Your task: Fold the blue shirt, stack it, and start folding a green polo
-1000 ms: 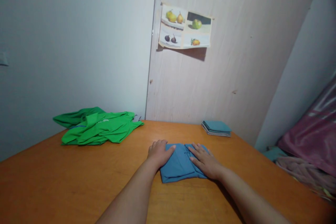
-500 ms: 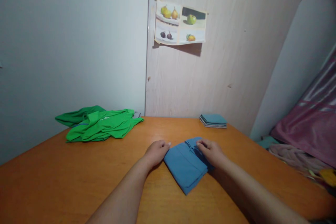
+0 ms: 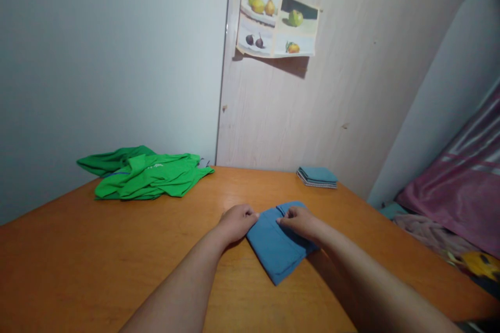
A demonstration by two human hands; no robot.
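A folded blue cloth (image 3: 273,247) lies at a slant on the orange-brown table, one corner pointing toward me. At its upper left edge my left hand (image 3: 237,222) is closed, with the thumb pressed on the corner and the other fingers curled. My right hand (image 3: 300,222) is over the cloth's upper right part, thumb and forefinger pinched on a fold there. The hand and wrist hide some of the cloth's right side. Whether it is a garment or a plain piece of fabric I cannot tell.
A crumpled green shirt (image 3: 156,177) lies at the table's (image 3: 117,260) back left. A neat stack of folded cloths (image 3: 317,176) sits at the back right. Fruit pictures (image 3: 278,21) hang on the wall behind. Pink fabric (image 3: 449,192) and a yellow item (image 3: 478,264) are beyond the right edge.
My right hand has moved left across the cloth, bringing the right-hand part over, and the dark gap between the layers no longer shows. My left hand stays at the corner. The view has tilted slightly.
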